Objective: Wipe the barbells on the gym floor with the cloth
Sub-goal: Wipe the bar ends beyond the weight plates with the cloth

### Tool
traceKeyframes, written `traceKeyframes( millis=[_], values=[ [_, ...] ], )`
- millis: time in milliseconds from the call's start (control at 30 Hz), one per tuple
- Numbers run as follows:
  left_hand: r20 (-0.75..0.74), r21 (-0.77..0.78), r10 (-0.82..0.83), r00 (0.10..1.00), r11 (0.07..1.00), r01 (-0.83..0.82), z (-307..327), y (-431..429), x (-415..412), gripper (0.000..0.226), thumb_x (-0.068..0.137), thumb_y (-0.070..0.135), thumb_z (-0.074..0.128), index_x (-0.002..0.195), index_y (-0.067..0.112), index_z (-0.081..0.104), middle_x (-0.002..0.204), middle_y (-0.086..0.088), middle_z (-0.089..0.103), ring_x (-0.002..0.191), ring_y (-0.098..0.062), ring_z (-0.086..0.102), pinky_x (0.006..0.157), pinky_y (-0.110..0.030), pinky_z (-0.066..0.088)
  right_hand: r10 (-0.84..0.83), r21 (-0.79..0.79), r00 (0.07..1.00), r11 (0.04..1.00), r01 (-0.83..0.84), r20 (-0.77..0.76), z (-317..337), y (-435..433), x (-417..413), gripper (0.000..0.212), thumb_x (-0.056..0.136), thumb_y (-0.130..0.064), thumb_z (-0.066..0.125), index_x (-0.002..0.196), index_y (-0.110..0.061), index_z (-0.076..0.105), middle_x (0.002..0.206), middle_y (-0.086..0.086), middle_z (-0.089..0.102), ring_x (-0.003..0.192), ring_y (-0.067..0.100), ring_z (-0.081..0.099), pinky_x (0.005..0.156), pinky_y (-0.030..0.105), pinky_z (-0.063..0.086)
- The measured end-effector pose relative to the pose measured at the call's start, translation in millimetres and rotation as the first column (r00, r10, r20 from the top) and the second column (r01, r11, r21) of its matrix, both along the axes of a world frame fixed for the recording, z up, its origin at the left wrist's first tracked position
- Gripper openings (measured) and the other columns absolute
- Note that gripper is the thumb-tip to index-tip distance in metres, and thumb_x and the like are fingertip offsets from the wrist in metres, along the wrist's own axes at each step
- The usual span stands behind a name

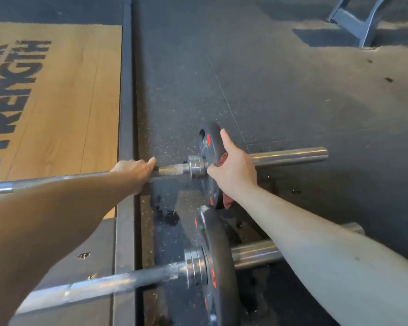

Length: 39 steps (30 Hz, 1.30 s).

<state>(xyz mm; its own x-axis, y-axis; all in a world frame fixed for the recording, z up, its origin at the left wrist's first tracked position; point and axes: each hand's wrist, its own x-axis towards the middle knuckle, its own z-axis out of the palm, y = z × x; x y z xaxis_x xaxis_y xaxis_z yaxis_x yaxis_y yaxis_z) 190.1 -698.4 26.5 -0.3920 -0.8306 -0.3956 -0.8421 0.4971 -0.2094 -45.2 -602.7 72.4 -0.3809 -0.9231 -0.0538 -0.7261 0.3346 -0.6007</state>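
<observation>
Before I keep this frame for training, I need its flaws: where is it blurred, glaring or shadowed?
Head view: near barbell shaft smeared by motion blur; glare streaks on the far sleeve; sunlight washes out the floor upper right.

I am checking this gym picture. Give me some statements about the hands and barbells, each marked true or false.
1. The far barbell and the near barbell lie on the floor. True.
2. The left hand holds the far barbell's shaft. True.
3. The right hand grips the near plate. False: it grips the far plate.
4. The cloth is blue. False: the red cloth shows under the right hand.
</observation>
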Motion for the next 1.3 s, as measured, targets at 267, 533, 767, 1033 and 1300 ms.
traceKeyframes(
  millis=[267,533,767,1033,1300],
  values=[
    [-0.032,-0.032,-0.141,0.990,0.990,0.140,6.6,-12.0,17.6,0.043,0.102,0.033,0.049,0.140,0.027,0.030,0.099,0.001,0.061,0.077,-0.019,0.062,0.060,-0.032,0.055,0.021,0.183,1.000,0.983,-0.023,0.012,46.1,-56.2,-20.7,0.085,0.071,-0.023,0.074,0.151,-0.037,0.048,0.137,-0.005,0.062,0.109,0.018,0.065,0.092,0.028,0.055],
    [-0.045,-0.122,-0.124,0.991,0.985,0.118,-17.0,-24.8,24.3,0.061,0.096,0.018,0.058,0.143,0.030,0.021,0.105,0.004,0.060,0.084,-0.019,0.065,0.052,-0.029,0.038,0.019,0.195,0.994,0.981,0.003,-0.110,41.2,-84.8,-8.2,0.090,0.075,-0.037,0.081,0.156,-0.027,0.041,0.154,-0.001,0.048,0.138,0.023,0.049,0.109,0.035,0.045],
    [-0.103,-0.070,0.047,0.994,0.996,-0.054,-11.6,-2.8,17.7,0.059,0.091,0.005,0.066,0.135,0.024,0.031,0.119,-0.003,0.059,0.109,-0.026,0.062,0.069,-0.035,0.043,-0.035,0.179,0.993,0.982,0.054,-0.109,36.6,-37.7,19.4,0.120,0.074,-0.038,0.089,0.161,-0.040,0.007,0.143,0.007,0.045,0.126,0.031,0.056,0.095,0.043,0.050],
    [-0.236,-0.091,0.036,0.971,0.994,-0.059,-6.3,4.2,20.8,0.040,0.096,0.015,0.062,0.126,0.027,0.039,0.093,0.004,0.059,0.082,-0.020,0.064,0.058,-0.029,0.043,-0.065,0.118,0.976,0.989,0.091,-0.209,30.8,-15.2,9.2,0.077,0.089,-0.021,0.069,0.153,-0.047,0.037,0.123,0.000,0.053,0.110,0.027,0.062,0.087,0.038,0.054],
    [-0.264,-0.076,-0.038,0.964,0.997,0.018,-14.6,7.7,28.7,0.037,0.094,0.024,0.067,0.106,0.032,0.033,0.080,0.009,0.056,0.066,-0.013,0.057,0.045,-0.024,0.032,-0.017,0.189,0.957,0.979,0.074,-0.290,40.5,-21.2,1.7,0.067,0.085,-0.022,0.069,0.146,-0.043,0.050,0.139,0.000,0.057,0.122,0.027,0.060,0.091,0.035,0.050]
  ],
)
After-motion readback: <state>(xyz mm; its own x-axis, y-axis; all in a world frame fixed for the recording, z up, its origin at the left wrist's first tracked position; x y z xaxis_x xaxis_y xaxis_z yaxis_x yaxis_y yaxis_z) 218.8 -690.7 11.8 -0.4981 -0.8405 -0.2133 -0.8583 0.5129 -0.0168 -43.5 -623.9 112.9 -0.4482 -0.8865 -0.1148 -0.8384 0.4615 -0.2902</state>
